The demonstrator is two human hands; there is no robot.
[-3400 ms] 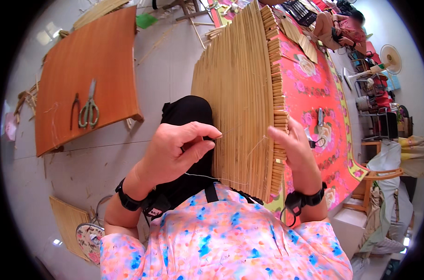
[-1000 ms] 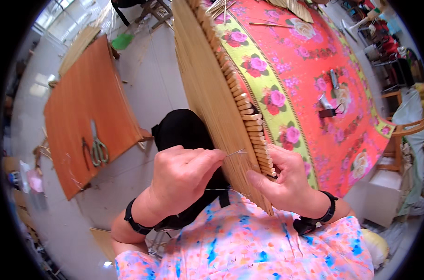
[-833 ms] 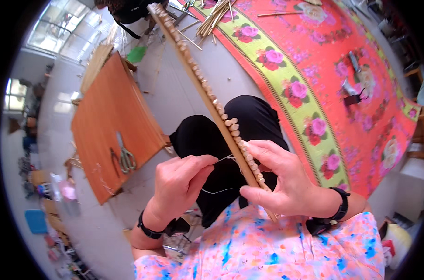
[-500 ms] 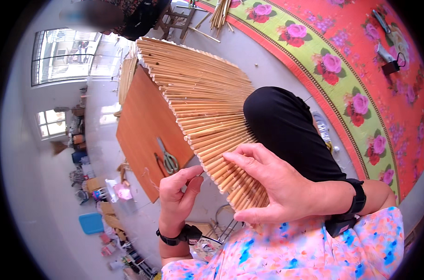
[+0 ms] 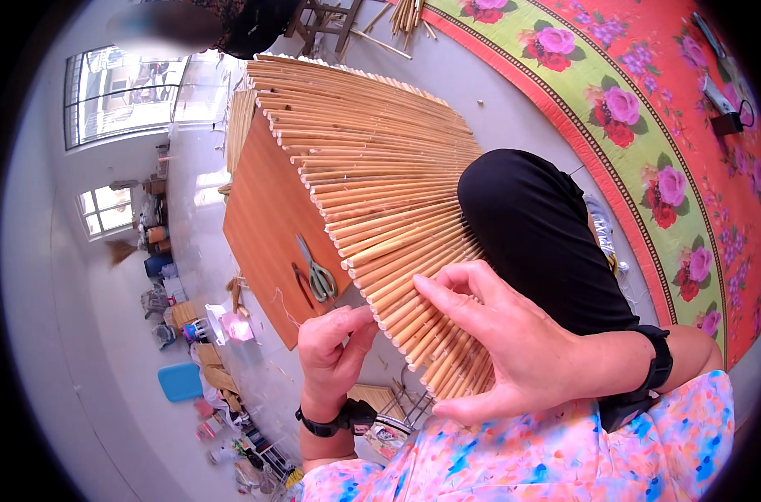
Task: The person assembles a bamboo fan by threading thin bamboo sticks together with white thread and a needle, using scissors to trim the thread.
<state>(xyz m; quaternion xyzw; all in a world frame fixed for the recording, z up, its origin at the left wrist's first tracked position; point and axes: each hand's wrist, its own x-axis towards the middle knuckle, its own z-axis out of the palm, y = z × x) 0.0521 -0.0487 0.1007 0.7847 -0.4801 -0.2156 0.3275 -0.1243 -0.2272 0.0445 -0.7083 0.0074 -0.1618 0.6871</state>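
A long mat of slim bamboo-like rods [image 5: 372,180] stretches from my lap past my bent knee toward the far left, its pale rod ends lined up along the left edge. My left hand [image 5: 334,347] is at that edge, thumb and forefinger pinched together by the rod ends. Whatever is between the fingertips is too small to make out. Across the near end of the mat lies my right hand [image 5: 522,347], thumb and forefinger spread wide, fingertips resting on the rods. The undersides of its fingers are partly hidden.
Left of the mat, an orange-brown board [image 5: 267,217] carries green-handled scissors [image 5: 320,280] and pliers [image 5: 302,284]. A flowered red and green cloth [image 5: 614,105] spreads at the right. Another person [image 5: 259,25] is at the far top. Household items [image 5: 179,382] line the left wall.
The view has shifted, so the scene sits slightly farther right. My left fingertips have come closer to the mat's edge. My right hand keeps its spread on the rods.
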